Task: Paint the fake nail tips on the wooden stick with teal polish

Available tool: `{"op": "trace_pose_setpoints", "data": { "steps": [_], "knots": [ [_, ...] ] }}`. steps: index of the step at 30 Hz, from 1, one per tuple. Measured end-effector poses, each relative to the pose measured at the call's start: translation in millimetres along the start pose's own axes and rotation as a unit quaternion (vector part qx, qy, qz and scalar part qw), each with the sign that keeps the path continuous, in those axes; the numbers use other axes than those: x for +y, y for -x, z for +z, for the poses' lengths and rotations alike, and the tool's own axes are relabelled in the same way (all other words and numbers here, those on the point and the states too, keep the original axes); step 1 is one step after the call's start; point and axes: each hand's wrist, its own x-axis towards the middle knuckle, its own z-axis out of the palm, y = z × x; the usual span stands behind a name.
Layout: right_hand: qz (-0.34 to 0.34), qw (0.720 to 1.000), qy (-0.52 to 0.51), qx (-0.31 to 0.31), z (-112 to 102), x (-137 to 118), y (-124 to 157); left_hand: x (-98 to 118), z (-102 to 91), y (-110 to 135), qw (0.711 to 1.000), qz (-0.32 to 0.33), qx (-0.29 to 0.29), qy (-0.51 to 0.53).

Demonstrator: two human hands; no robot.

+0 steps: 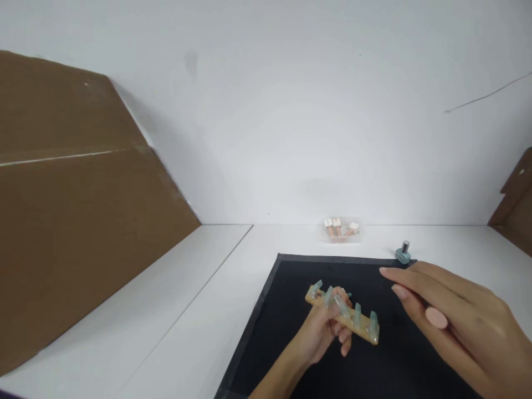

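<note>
My left hand is closed around a tan wooden strip, held tilted above the black mat. Several pale green, glossy nail tips stand up in a row along the strip. To the right, my right hand has its thumb and forefinger near each other, pointing left. A stick with a round pink end pokes out between its fingers; its other end is hidden. The hands are apart, with the right hand nearer the camera.
A black mat lies on the white table. Behind it stands a clear tray with white-headed, pink-stemmed pieces. A teal bottle with a silver cap sits at the mat's far edge. Brown cardboard panels rise at both sides.
</note>
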Motion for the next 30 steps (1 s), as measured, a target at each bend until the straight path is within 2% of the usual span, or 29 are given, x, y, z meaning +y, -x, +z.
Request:
{"op": "trace_pose_setpoints", "data": {
  "steps": [4, 7, 10, 12, 15, 18, 24, 27, 30],
  "knots": [
    [0.026, 0.998, -0.061, 0.012, 1, -7, -4, 2, -2.7, 3, 1.0, -0.002, -0.012, 0.01],
    [0.081, 0.985, -0.15, 0.04, 4, -5, -7, -1, -2.7, 3, 1.0, -0.012, -0.016, 0.007],
    [0.174, 0.948, -0.254, 0.077, 14, 5, -7, -5, -2.7, 2, 1.0, -0.022, -0.018, -0.002],
    [0.196, 0.92, -0.323, 0.103, 22, 13, -7, -7, -3.2, 1, 0.999, -0.026, -0.022, -0.005],
    [0.243, 0.884, -0.385, 0.105, 30, 21, -8, -8, -3.6, 1, 0.999, -0.028, -0.028, -0.003],
    [0.266, 0.865, -0.412, 0.107, 31, 21, -10, -9, -3.4, 1, 0.999, -0.027, -0.033, 0.004],
    [0.267, 0.863, -0.415, 0.107, 31, 14, -10, -11, -4.8, 0, 0.998, -0.015, -0.062, 0.026],
    [0.305, 0.853, -0.405, 0.126, 33, 12, -9, -11, -4.9, -1, 0.997, -0.013, -0.069, 0.031],
    [0.337, 0.846, -0.403, 0.09, 34, 12, -6, -11, -3.7, -1, 0.996, -0.015, -0.079, 0.037]
  ]
}}
